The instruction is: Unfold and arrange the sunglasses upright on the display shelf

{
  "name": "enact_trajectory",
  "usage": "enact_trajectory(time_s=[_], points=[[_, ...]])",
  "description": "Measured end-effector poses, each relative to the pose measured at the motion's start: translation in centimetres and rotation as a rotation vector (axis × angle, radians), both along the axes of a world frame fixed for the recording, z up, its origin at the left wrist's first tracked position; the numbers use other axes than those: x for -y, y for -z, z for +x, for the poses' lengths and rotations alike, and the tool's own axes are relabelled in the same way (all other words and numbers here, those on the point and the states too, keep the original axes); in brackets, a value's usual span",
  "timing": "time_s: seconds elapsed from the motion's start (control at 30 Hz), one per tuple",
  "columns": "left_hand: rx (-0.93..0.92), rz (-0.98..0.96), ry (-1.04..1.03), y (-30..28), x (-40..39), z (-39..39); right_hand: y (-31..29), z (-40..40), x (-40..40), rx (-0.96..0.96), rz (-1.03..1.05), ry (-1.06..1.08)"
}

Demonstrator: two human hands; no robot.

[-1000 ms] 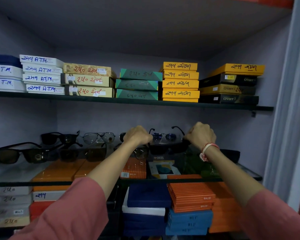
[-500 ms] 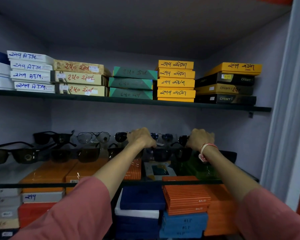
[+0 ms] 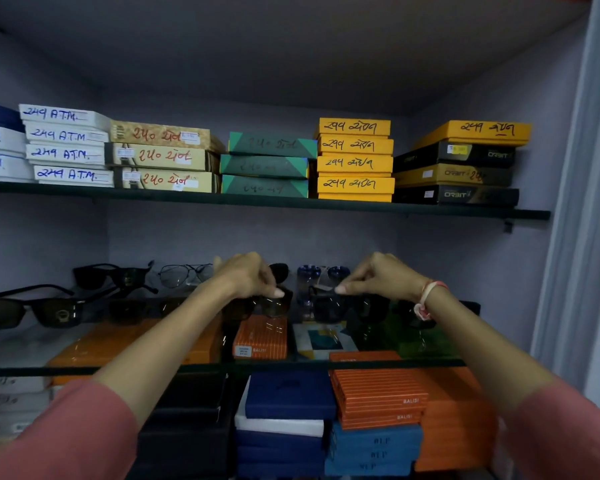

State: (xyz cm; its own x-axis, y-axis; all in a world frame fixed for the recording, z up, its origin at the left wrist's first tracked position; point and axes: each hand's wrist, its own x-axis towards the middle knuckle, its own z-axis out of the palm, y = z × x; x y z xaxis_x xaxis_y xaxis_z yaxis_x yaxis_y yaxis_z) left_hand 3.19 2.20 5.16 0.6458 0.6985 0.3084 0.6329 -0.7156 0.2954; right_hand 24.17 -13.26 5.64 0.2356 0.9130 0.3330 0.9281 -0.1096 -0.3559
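The glass display shelf (image 3: 153, 369) carries a row of unfolded sunglasses. My left hand (image 3: 250, 277) pinches the right end of a brown-lens pair (image 3: 274, 306) that stands on the glass. My right hand (image 3: 381, 277) pinches the left corner of a dark pair (image 3: 326, 306), which stands just right of it with a small gap between them. A blue-lens pair (image 3: 323, 271) stands behind, between my hands. To the left stand a large black pair (image 3: 28, 310), another black pair (image 3: 111, 277) and a clear wire-frame pair (image 3: 184, 273).
Stacked boxes fill the upper shelf (image 3: 264, 202), among them yellow ones (image 3: 355, 161). Orange boxes (image 3: 378, 393) and blue boxes (image 3: 288, 396) lie under the glass. The side wall (image 3: 499, 271) closes the right, with a dark item (image 3: 465, 308) in that corner.
Both hands have come down from holding a pair raised above the glass. The dark pair now rests on the shelf, and my fingertips pinch near the frames' inner ends.
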Motion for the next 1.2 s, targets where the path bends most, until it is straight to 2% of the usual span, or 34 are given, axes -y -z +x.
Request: enact_trajectory(time_s=[0.1,0.33,1.13,1.2], points=[[0.026,0.025,0.024,0.3,-0.2,-1.2,0.2,-0.4,-0.4,0.017,-0.069,-0.053],[0.045,0.042,0.093,0.6,-0.1,-1.9,0.9,0.0,-1.5,0.006,-0.042,-0.032],[0.147,0.089,0.032,1.6,-0.1,-1.1,1.0,-0.6,-1.5,0.031,-0.014,-0.014],[0.206,0.092,0.055,1.4,0.6,-1.7,0.7,-1.2,-1.0,0.036,0.039,-0.014]])
